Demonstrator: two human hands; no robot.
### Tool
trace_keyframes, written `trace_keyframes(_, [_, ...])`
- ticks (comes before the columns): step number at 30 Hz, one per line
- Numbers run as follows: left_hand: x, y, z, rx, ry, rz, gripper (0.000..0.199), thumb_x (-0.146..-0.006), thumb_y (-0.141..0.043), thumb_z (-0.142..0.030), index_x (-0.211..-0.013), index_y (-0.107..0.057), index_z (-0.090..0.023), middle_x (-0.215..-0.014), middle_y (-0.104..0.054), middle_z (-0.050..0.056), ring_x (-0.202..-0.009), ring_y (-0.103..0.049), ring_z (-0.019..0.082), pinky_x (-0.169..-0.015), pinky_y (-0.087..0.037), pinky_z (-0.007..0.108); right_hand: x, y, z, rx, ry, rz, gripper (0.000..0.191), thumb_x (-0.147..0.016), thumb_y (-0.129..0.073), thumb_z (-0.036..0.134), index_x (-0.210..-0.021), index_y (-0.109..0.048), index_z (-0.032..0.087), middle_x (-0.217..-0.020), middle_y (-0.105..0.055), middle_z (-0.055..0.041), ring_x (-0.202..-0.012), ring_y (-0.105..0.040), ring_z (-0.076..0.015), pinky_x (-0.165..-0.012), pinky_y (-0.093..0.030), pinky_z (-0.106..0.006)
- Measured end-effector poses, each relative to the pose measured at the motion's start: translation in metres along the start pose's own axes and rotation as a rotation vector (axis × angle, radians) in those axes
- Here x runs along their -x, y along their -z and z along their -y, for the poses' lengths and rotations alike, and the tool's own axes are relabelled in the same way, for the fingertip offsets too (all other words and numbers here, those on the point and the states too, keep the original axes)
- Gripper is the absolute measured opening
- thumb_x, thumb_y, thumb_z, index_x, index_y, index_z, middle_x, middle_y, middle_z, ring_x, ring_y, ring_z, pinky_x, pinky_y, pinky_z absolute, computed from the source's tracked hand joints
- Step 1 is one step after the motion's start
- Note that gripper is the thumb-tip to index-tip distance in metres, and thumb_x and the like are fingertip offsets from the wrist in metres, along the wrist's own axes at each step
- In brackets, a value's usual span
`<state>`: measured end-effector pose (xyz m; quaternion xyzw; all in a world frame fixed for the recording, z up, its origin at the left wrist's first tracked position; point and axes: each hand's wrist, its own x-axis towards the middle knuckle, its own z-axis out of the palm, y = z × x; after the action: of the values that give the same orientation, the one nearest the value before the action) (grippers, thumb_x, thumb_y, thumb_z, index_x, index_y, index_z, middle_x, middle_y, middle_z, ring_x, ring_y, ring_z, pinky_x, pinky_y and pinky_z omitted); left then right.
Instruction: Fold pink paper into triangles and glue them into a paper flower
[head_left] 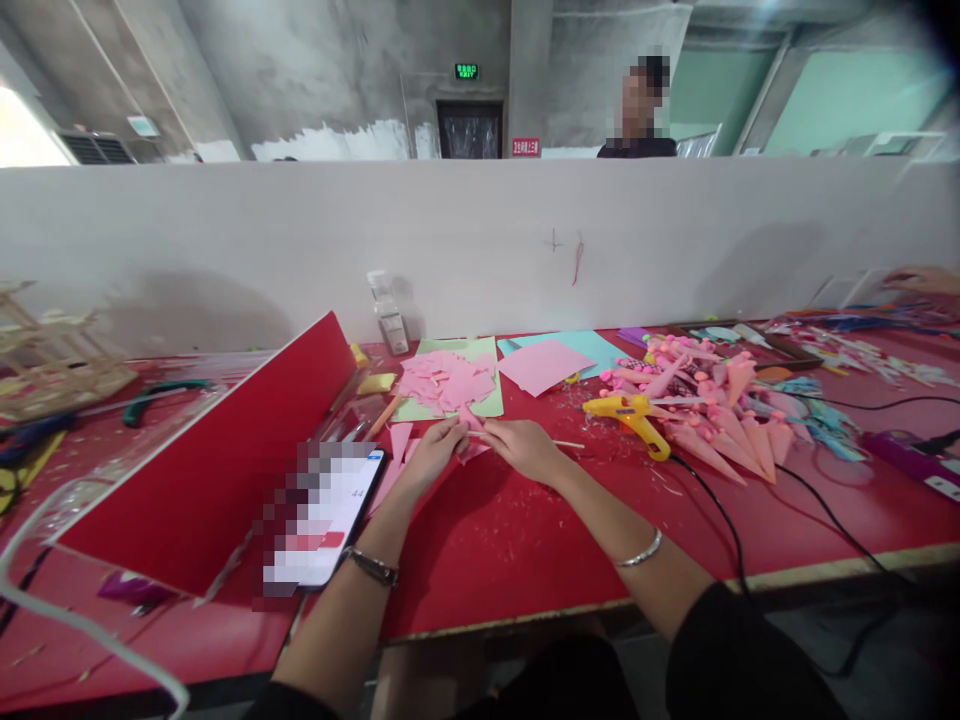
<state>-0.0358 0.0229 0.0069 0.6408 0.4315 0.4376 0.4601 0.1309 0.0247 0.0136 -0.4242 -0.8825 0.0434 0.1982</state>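
My left hand [436, 452] and my right hand [523, 448] meet over the red table, fingers pinched together. Between them is a small piece of pink paper [471, 420], held from both sides. A thin pale stick [568, 444] pokes out beyond my right hand; whether it is gripped or lies beneath cannot be told. Just beyond my fingers, a heap of cut pink paper pieces [446, 382] lies on a green sheet [486, 405]. More pink paper pieces [400, 442] lie beside my left hand.
To the right lie a yellow glue gun [630, 415] and a pile of pink paper cones [731, 420]. A phone [337, 520] and a slanted red board [225, 450] stand left. Behind are a clear bottle [390, 322], a pink sheet [546, 366] and a white partition [465, 240].
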Motion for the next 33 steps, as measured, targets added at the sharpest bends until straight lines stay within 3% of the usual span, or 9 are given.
trace_keyframes(6, [0.001,-0.001,-0.005,-0.125,-0.044,-0.035,0.021,-0.073,-0.050,-0.032,-0.061,-0.043,-0.017,-0.055,-0.043,-0.005,-0.054,-0.041,0.009,-0.054,-0.032,0.021,0.000,0.002,-0.008,-0.200,0.056,-0.041,0.031,-0.089,-0.031,0.034,-0.077,-0.053,0.017,-0.068,-0.057,-0.0010,-0.062,-0.049,-0.0100,-0.055,-0.024,-0.020])
trace_keyframes(10, [0.000,0.000,-0.003,-0.304,-0.132,-0.113,0.021,-0.068,-0.057,-0.032,-0.063,-0.043,-0.016,-0.058,-0.042,-0.006,-0.056,-0.041,0.009,-0.052,-0.032,0.020,-0.001,0.003,-0.010,-0.290,0.076,-0.037,0.031,-0.089,-0.033,0.033,-0.070,-0.051,0.016,-0.061,-0.051,0.0010,-0.057,-0.045,-0.0090,-0.053,-0.023,-0.019])
trace_keyframes(14, [0.000,0.002,0.001,-0.292,-0.132,-0.073,0.019,-0.073,-0.052,-0.033,-0.066,-0.048,-0.015,-0.062,-0.052,-0.002,-0.061,-0.049,0.011,-0.056,-0.037,0.021,-0.001,0.005,-0.010,-0.317,0.076,-0.024,0.031,-0.088,-0.035,0.033,-0.068,-0.051,0.016,-0.060,-0.050,0.0011,-0.057,-0.044,-0.0089,-0.053,-0.023,-0.019])
trace_keyframes(22, [-0.002,0.005,0.006,-0.292,-0.161,-0.035,0.022,-0.076,-0.048,-0.034,-0.071,-0.056,-0.014,-0.068,-0.060,0.001,-0.065,-0.054,0.013,-0.060,-0.041,0.023,-0.001,0.005,-0.010,-0.248,0.086,-0.016,0.030,-0.089,-0.034,0.033,-0.074,-0.054,0.016,-0.066,-0.056,-0.0008,-0.061,-0.048,-0.0094,-0.055,-0.024,-0.020])
trace_keyframes(27, [-0.004,0.005,0.011,-0.312,-0.114,-0.098,0.025,-0.075,-0.050,-0.037,-0.065,-0.054,-0.014,-0.058,-0.056,-0.002,-0.056,-0.051,0.012,-0.052,-0.038,0.021,-0.001,0.000,-0.007,-0.077,0.025,0.002,0.033,-0.089,-0.030,0.036,-0.079,-0.055,0.017,-0.071,-0.060,-0.0028,-0.066,-0.052,-0.0115,-0.055,-0.023,-0.022])
trace_keyframes(33, [-0.002,0.003,-0.002,-0.114,-0.082,0.008,0.028,-0.078,-0.045,-0.038,-0.070,-0.054,-0.013,-0.060,-0.060,0.001,-0.056,-0.054,0.012,-0.057,-0.042,0.023,-0.002,-0.001,-0.004,0.013,0.029,0.006,0.036,-0.091,-0.024,0.038,-0.084,-0.054,0.018,-0.077,-0.062,-0.0030,-0.068,-0.055,-0.0118,-0.054,-0.022,-0.022])
